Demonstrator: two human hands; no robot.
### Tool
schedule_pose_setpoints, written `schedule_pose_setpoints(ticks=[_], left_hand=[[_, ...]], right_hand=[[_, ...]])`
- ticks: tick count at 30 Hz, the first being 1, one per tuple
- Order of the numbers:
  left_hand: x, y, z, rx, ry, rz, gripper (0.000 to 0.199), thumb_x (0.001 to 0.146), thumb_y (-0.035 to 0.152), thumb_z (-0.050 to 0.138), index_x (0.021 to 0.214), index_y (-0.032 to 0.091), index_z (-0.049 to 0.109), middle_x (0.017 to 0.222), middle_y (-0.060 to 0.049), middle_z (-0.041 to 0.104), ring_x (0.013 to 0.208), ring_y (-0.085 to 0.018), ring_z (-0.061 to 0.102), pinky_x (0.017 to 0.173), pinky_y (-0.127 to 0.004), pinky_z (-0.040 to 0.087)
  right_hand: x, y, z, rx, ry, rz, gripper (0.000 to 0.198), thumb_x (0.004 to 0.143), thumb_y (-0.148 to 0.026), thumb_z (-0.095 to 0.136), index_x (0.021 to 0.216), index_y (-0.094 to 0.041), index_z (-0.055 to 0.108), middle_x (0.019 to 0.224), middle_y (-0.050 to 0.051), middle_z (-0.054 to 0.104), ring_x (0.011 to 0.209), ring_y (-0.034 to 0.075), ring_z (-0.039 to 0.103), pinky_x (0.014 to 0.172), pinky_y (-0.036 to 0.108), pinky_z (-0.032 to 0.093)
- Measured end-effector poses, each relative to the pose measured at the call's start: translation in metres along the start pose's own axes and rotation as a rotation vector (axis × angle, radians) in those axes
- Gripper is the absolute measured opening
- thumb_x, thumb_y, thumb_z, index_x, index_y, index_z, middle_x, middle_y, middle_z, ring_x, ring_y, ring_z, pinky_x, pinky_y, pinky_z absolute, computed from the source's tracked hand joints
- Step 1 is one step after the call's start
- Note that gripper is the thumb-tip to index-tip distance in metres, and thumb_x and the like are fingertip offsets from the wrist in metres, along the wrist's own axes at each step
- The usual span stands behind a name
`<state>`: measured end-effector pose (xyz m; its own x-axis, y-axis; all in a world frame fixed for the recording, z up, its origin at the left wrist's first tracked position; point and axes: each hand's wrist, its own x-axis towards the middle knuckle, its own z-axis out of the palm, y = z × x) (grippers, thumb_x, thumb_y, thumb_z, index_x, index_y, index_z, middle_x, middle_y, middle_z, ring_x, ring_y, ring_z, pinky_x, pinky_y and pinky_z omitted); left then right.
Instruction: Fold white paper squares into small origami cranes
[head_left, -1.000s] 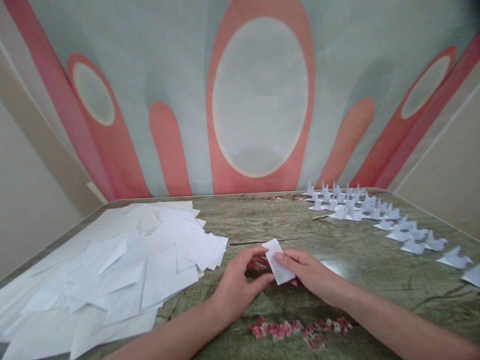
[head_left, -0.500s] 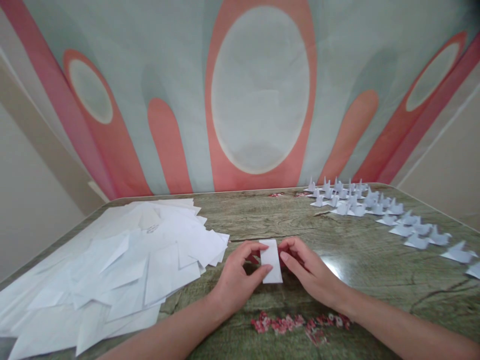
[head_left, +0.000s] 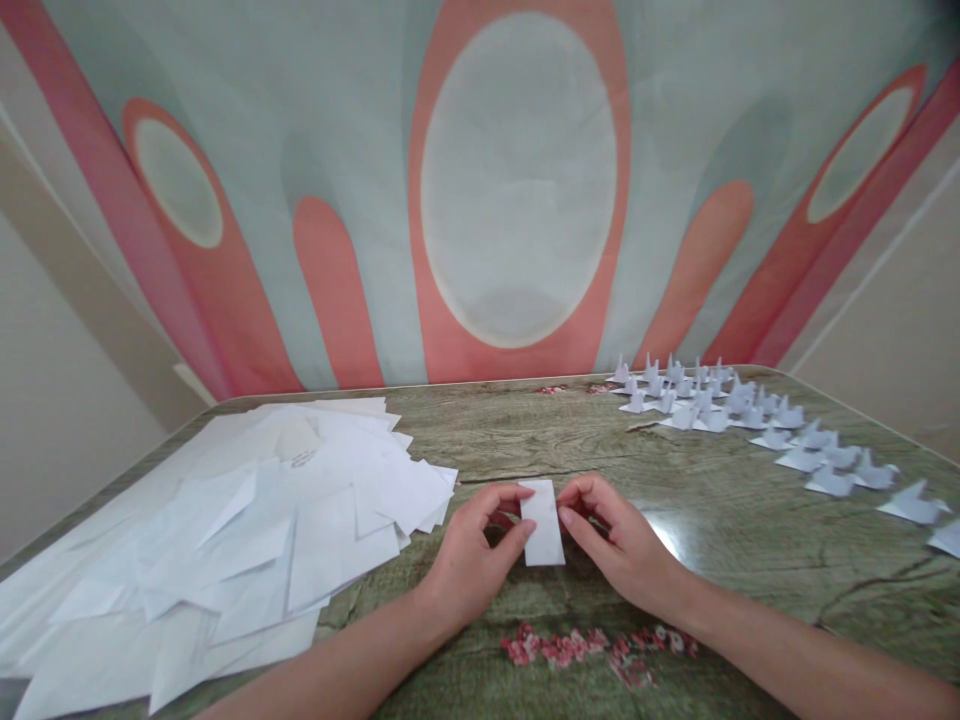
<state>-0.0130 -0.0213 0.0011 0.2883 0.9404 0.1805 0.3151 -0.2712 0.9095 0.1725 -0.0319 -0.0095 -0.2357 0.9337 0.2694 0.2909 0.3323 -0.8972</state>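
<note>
A small white rectangle of folded paper [head_left: 544,530] is held upright-long between my two hands, just above the wood-patterned table. My left hand [head_left: 480,550] grips its left edge, with the index finger at the upper corner and the thumb lower down on the face. On the opposite side, my right hand [head_left: 611,535] pinches the right edge between thumb and index finger. The other fingers of both hands curl behind and are partly hidden.
A wide, loose heap of white paper sheets [head_left: 322,540] covers the left of the table [head_left: 480,440]. Several folded white paper cranes [head_left: 739,395] stand in rows at the right. A patterned wall hanging [head_left: 517,365] rises behind the table's back edge.
My left thumb has slid slightly left toward the paper's edge, and my right fingertips have come in to its right edge. The paper itself has hardly moved.
</note>
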Motion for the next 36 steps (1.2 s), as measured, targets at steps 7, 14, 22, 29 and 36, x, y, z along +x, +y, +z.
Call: schedule_pose_setpoints(ticks=[7,14,22,29,36], left_hand=[[0.0002,-0.0022,0.0003,-0.030,-0.017,-0.018,0.024,0.078,0.018,0.056,0.102,0.019,0.055,0.091,-0.002,0.063,0.075,-0.013,0.059,0.070,-0.025,0.049],[0.0011,-0.0031,0.0008,-0.070,-0.022,-0.006,0.024,0.080,0.018,0.054,0.103,0.019,0.056,0.095,-0.004,0.064,0.081,-0.014,0.061,0.074,-0.026,0.049],[0.0000,-0.0037,0.0009,-0.074,-0.026,-0.018,0.024,0.080,0.020,0.054,0.104,0.019,0.056,0.095,-0.004,0.065,0.081,-0.015,0.061,0.073,-0.026,0.050],[0.0004,-0.0036,0.0003,-0.075,-0.021,-0.011,0.024,0.080,0.021,0.055,0.103,0.018,0.057,0.095,-0.004,0.065,0.080,-0.015,0.062,0.073,-0.027,0.050],[0.0006,-0.0004,0.0000,-0.058,-0.025,-0.013,0.023,0.080,0.020,0.054,0.103,0.017,0.058,0.095,-0.004,0.065,0.080,-0.015,0.061,0.073,-0.026,0.050]], right_hand=[[-0.0004,-0.0010,0.0016,0.029,-0.013,-0.001,0.005,0.087,-0.021,0.045,0.092,-0.020,0.046,0.081,0.000,0.053,0.072,0.013,0.051,0.065,0.025,0.043],[-0.0006,-0.0026,0.0008,0.028,0.010,-0.013,0.006,0.086,-0.021,0.047,0.092,-0.020,0.047,0.080,0.000,0.052,0.071,0.012,0.051,0.064,0.025,0.043],[-0.0005,-0.0033,0.0003,0.017,0.008,-0.024,0.006,0.086,-0.020,0.047,0.092,-0.019,0.048,0.080,0.001,0.053,0.071,0.013,0.051,0.064,0.025,0.043],[-0.0021,-0.0045,-0.0004,-0.004,0.004,-0.012,0.007,0.085,-0.020,0.047,0.092,-0.019,0.049,0.080,0.001,0.055,0.072,0.014,0.052,0.065,0.026,0.043],[-0.0017,-0.0056,-0.0013,-0.022,-0.020,-0.016,0.007,0.085,-0.020,0.046,0.092,-0.020,0.050,0.079,0.000,0.055,0.070,0.013,0.051,0.064,0.025,0.043]])
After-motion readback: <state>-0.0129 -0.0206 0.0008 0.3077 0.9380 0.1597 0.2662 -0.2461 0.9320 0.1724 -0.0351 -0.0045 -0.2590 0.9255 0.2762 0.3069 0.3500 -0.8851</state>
